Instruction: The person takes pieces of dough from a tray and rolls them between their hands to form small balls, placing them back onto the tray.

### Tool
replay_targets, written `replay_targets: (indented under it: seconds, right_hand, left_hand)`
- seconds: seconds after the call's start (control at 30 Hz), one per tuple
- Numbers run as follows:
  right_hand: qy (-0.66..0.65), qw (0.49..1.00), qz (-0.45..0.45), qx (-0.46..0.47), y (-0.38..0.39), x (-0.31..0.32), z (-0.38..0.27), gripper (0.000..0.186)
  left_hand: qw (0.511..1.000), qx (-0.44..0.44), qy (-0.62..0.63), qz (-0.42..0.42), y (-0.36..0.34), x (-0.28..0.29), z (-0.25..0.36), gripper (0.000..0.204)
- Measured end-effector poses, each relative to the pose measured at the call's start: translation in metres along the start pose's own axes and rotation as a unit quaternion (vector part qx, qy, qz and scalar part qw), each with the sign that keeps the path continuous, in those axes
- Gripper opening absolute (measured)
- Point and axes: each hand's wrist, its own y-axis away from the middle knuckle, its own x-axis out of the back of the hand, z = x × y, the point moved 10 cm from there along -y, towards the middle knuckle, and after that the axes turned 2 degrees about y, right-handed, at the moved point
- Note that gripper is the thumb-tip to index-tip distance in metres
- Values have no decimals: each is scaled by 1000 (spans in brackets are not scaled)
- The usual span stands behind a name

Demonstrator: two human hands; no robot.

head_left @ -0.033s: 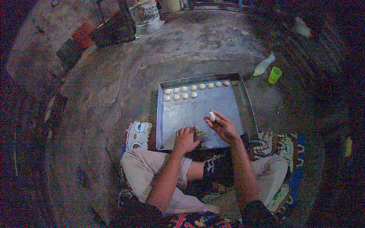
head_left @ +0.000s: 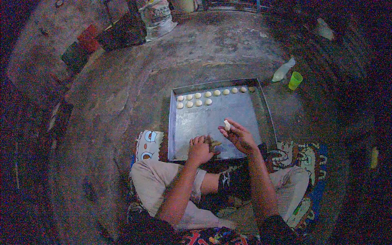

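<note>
In the head view, I see the right hand [head_left: 242, 139] with its grip pinched on a small, pale, elongated doughlike piece [head_left: 227, 125], long axis roughly 11-to-5 o'clock, over the square grey metal tray [head_left: 192, 124]. From there, the nearest round cream discs [head_left: 208, 102] lie toward 11. The left hand [head_left: 200, 151], toward 7 or 8, curls over a brown, yellow-tipped lump [head_left: 214, 143]; I cannot tell whether that grip is clamped.

We note the tray [head_left: 188, 130] on the floor [head_left: 118, 98], two rows of round pieces [head_left: 208, 94] along its far side; the cup [head_left: 295, 81] stands to its right, the sack [head_left: 158, 22] behind, leftward.
</note>
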Motion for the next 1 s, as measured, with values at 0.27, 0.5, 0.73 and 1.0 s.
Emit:
replay_targets:
  seconds: [0.27, 0.5, 0.73, 1.0]
  right_hand:
    - [133, 990, -32, -20, 3, -45, -8, 37]
    - [88, 995, -40, -10, -25, -34, -14, 26]
    - [395, 917, 47, 28, -21, -28, -29, 32]
    - [408, 912, -18, 35, -28, -37, -3, 38]
  left_hand:
    - [999, -41, -27, 2, -29, -1, -7, 48]
    - [951, -7, 295, 87, -35, 39, -20, 38]
    - [874, 1, 473, 113, -39, 91, -5, 42]
    - [880, 15, 449, 154, -47, 96, -4, 30]
